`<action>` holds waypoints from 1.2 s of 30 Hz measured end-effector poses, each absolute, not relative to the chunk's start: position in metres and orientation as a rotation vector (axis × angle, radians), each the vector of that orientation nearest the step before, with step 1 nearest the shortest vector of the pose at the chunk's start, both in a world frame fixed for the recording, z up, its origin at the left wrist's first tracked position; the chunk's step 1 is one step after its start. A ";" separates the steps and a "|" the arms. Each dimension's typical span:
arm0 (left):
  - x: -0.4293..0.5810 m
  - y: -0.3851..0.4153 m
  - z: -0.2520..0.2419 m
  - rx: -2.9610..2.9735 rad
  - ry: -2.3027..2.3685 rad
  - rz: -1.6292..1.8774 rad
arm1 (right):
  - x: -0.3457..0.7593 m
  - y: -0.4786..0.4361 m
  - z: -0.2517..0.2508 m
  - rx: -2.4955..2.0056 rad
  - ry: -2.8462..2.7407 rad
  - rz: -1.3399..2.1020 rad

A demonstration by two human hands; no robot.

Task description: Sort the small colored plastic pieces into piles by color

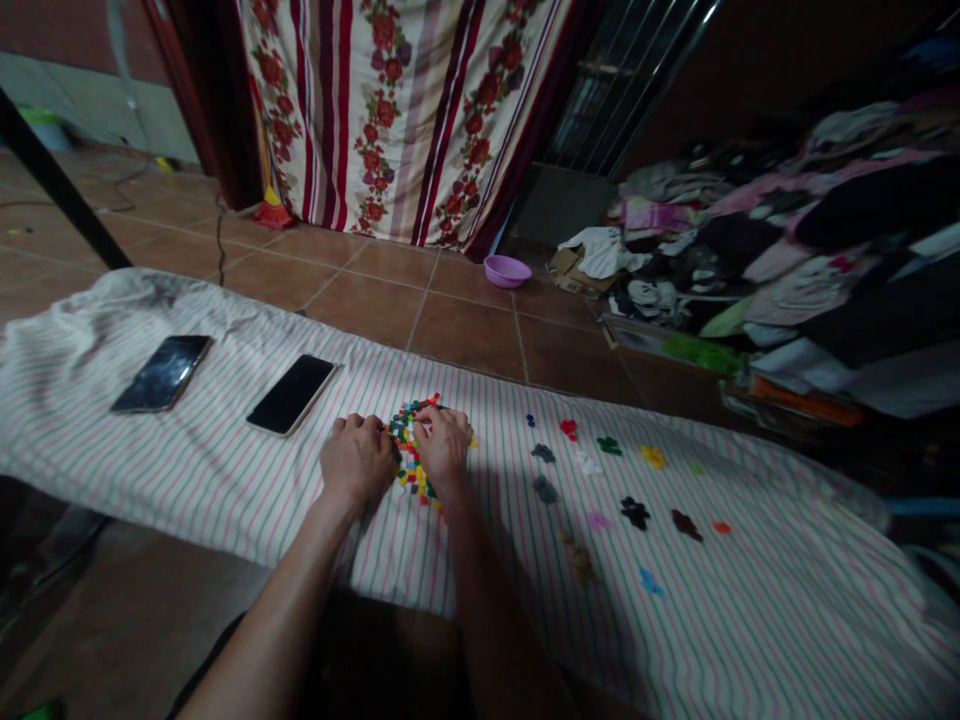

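A mixed pile of small coloured pieces (417, 478), in red, yellow, green, white and more, lies on the striped cloth (300, 500). At the pile's left edge rests my left hand (358, 458), its fingers curled and their tips hidden. My right hand (445, 445) is over the pile's right side, thumb and fingers pinched together; whatever they hold is too small to make out. To the right sit little groups sorted by colour, among them red pieces (568, 430), green pieces (609, 446), yellow pieces (652, 457), black pieces (634, 513) and blue pieces (650, 582).
Two phones, a dark phone (163, 374) and a light-edged phone (292, 395), lie on the cloth at left. Beyond its far edge are a tiled floor, a purple basin (508, 271), a flowered curtain (405, 120) and a heap of clothes (787, 220).
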State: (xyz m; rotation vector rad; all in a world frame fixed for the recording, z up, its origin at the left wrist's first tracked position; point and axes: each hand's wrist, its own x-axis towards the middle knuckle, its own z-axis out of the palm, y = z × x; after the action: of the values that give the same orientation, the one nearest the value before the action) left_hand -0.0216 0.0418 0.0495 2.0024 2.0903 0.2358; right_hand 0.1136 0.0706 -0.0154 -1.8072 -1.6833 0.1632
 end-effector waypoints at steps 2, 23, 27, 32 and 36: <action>-0.022 0.041 0.049 2.017 2.089 0.234 | 0.114 0.071 -0.017 -1.805 -1.699 0.173; -0.025 0.038 0.055 2.131 2.029 0.139 | 0.133 0.069 -0.019 -1.541 -1.714 0.107; -0.025 0.039 0.055 2.167 2.030 0.113 | 0.141 0.071 -0.021 -1.525 -1.705 0.109; -0.026 0.038 0.055 2.312 1.962 0.037 | 0.151 0.070 -0.017 -1.537 -1.689 0.125; -0.028 0.037 0.056 2.484 1.844 -0.073 | 0.154 0.062 -0.009 -1.590 -1.649 0.131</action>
State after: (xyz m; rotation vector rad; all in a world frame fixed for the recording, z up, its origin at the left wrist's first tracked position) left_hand -0.0282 0.0372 0.0555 2.4836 1.8442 -0.0728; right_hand 0.1539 0.0619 -0.0094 -1.5902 -1.6494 0.1313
